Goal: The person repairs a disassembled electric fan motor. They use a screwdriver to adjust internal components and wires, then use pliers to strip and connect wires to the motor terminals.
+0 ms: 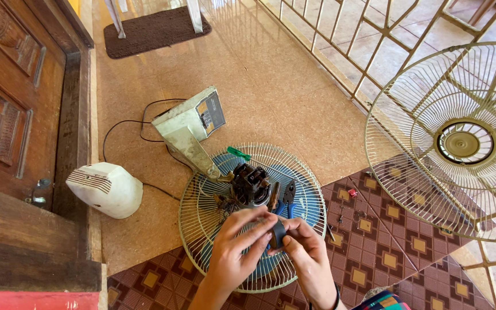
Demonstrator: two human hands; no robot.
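Both my hands meet over a round wire fan guard (202, 218) lying flat on the floor. My left hand (237, 247) and my right hand (305, 252) together pinch a small dark part (278, 232) between their fingertips. Just beyond the fingers sits the bare black fan motor (251, 183), still joined to the fan's cream stand and base (190, 123). A pair of pliers with blue handles (287, 198) lies on the guard right of the motor. A green-handled screwdriver (238, 153) rests at the guard's far edge.
A second wire fan guard (449, 143) leans at the right by a metal railing (345, 34). A white plastic motor cover (105, 188) lies left, near a wooden door (12, 97). Small screws and a red bit (352, 193) lie on the patterned mat (374, 241). A black cable (121, 123) loops behind.
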